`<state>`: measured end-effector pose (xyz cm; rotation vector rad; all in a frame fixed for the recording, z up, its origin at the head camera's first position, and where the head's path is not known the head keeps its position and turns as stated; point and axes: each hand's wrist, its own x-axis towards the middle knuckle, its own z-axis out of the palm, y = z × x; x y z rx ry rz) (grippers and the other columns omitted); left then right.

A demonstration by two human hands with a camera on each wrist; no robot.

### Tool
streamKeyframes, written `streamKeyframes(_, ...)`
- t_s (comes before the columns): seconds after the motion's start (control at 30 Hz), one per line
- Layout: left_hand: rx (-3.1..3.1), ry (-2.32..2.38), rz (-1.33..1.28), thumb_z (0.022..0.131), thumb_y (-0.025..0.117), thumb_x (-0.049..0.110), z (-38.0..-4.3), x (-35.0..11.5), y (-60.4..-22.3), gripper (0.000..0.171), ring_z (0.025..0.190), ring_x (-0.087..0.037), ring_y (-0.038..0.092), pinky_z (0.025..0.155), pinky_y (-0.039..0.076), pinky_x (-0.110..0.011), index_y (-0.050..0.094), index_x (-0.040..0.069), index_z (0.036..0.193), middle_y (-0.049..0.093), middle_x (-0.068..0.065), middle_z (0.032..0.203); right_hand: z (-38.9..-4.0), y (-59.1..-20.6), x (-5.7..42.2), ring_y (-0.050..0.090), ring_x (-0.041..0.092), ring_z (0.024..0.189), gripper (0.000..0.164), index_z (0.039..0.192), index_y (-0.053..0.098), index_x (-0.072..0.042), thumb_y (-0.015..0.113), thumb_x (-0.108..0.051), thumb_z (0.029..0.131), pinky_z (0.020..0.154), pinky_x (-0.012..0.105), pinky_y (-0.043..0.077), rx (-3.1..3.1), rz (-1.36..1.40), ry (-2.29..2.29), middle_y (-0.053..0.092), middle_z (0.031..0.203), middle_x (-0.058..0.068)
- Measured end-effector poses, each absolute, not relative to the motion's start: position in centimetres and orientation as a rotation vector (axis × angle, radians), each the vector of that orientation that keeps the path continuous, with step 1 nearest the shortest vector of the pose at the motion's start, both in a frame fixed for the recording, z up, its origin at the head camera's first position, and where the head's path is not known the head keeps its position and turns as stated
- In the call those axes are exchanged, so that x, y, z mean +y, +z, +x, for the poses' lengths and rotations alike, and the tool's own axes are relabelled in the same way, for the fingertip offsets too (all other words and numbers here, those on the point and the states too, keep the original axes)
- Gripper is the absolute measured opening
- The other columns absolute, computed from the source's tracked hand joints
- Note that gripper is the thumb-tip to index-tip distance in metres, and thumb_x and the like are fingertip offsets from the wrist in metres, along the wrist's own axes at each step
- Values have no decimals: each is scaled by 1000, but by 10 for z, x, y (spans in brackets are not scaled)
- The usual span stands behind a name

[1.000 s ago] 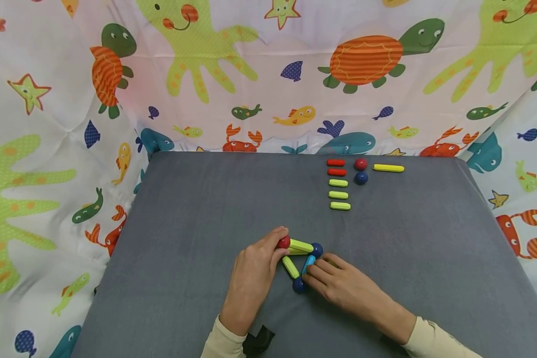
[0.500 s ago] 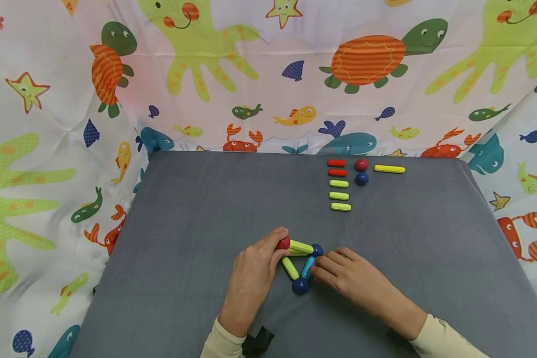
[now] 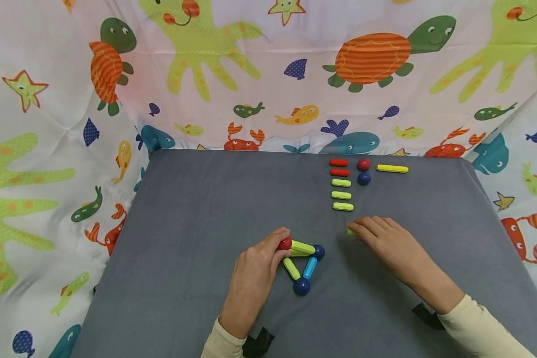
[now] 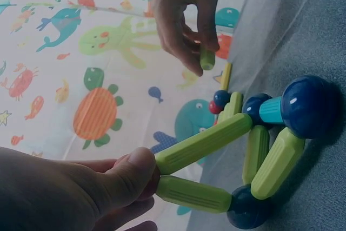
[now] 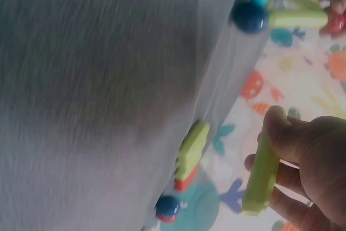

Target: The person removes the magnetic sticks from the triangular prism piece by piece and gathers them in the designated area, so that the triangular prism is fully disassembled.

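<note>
My left hand (image 3: 253, 283) pinches a red ball (image 3: 285, 243) at the top of a frame of building rods and balls. From it, two green rods (image 4: 205, 143) slope down to separate blue balls (image 4: 248, 208). Other green rods and a light-blue rod (image 3: 310, 268) join the blue balls low down, by the grey surface. One of the blue balls shows only in the left wrist view. My right hand (image 3: 391, 248) is raised to the right of the frame, pinching a loose green rod (image 5: 262, 179) between thumb and fingers; in the head view the hand hides most of it.
On the grey table (image 3: 197, 199), behind the hands, lies a column of red rods (image 3: 339, 172) and green rods (image 3: 341, 196). Beside it are a loose red ball (image 3: 364, 164), a blue ball (image 3: 364, 178) and a yellow rod (image 3: 392, 168). A printed curtain (image 3: 259, 59) surrounds the table.
My right hand has left the light-blue rod and moved up and right, with a green rod now showing in its fingers. The left hand keeps its hold on the red ball.
</note>
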<state>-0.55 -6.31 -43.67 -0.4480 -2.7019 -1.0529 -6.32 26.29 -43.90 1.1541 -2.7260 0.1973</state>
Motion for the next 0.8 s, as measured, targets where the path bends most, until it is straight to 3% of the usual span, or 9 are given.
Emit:
streamKeyframes(0.07,-2703,-1047,-451,95,77,20,-6,-63,-436,41,115,-19,74,87,62,-36,71,16,136,70,2,140,-69,-437,271,65,29,111,57,136,66,-4,86,4,83,96,52,55,-2747,1115,190,68,124,10)
streamKeyframes(0.17,-2706,-1049,-452,95,78,19,-6,-63,-436,42,116,-20,73,88,62,-36,71,16,136,70,1,140,-80,-435,283,65,31,110,62,133,68,-4,89,11,77,93,54,57,-2779,1060,208,68,123,11)
streamKeyframes(0.5,-2692,-1049,-453,95,78,18,-6,-64,-437,41,115,-20,74,87,63,-36,71,15,136,70,1,139,-126,-447,320,71,30,102,48,125,75,-11,89,5,81,81,54,63,-2895,843,278,71,116,10)
streamKeyframes(0.8,-2699,-1055,-445,95,77,19,-5,-64,-439,42,115,-19,74,86,63,-35,70,16,137,70,0,140,-163,-456,336,70,37,98,37,124,76,-6,83,1,89,79,61,60,-2979,686,251,71,115,18)
